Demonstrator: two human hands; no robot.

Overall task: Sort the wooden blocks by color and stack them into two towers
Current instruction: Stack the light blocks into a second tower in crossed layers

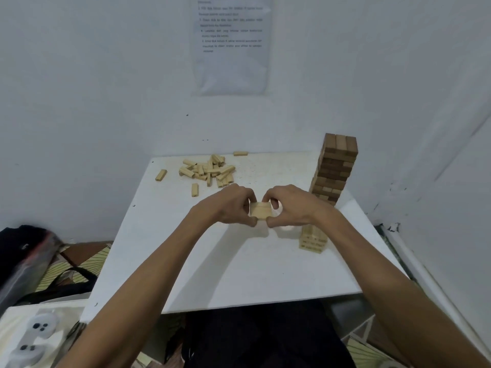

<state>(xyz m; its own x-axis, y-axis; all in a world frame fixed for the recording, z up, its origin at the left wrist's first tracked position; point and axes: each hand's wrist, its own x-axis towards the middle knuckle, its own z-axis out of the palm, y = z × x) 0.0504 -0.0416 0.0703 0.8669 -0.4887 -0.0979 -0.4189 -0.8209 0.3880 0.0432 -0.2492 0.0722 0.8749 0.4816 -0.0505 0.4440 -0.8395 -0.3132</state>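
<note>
pale blocks (261, 210) were pinched between left grip (233, 205) and right grip (289, 206), fingers curled round them, left of the dark tower (335, 166), likely to square a layer for the pale tower (312, 241).

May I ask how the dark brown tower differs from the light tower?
The dark brown tower is tall, many layers high; the light tower is short, a few layers. The dark brown tower stands farther back, the light tower nearer. Both stand on the white table.
</note>
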